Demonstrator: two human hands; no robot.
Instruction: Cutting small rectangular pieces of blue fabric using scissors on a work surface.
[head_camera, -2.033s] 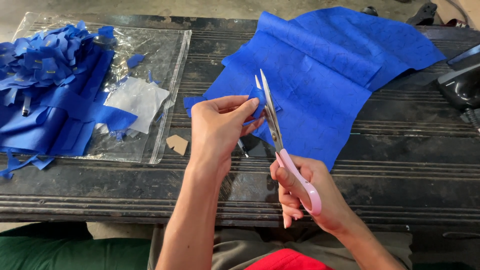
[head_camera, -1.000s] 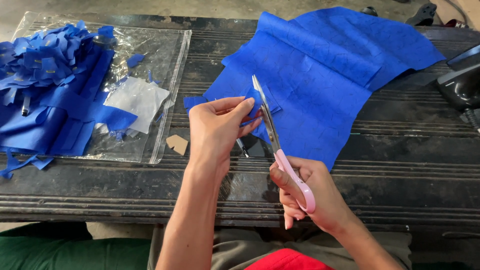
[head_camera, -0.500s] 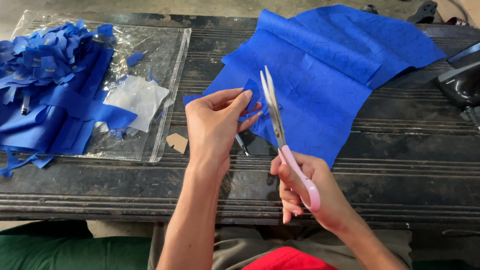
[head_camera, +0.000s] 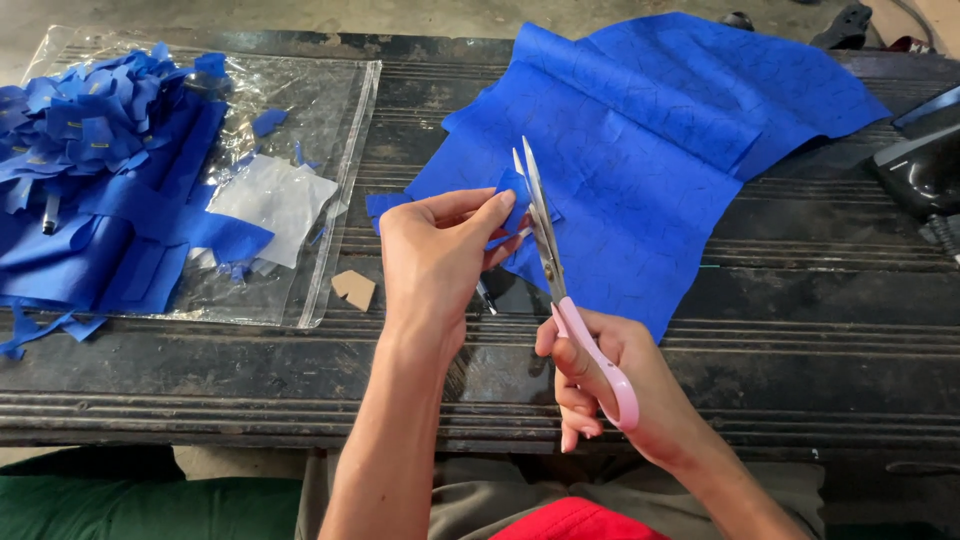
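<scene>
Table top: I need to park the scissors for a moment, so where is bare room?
Bare dark table lies right of the large blue sheet, short of the black device. A narrow front strip runs below the plastic sheet. Crowded: the blue cut pieces at left.

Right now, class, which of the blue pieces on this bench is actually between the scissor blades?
The small blue piece pinched in the left hand, at the scissors. The large blue sheet lies flat behind; the heap of blue cut pieces sits far left.
</scene>
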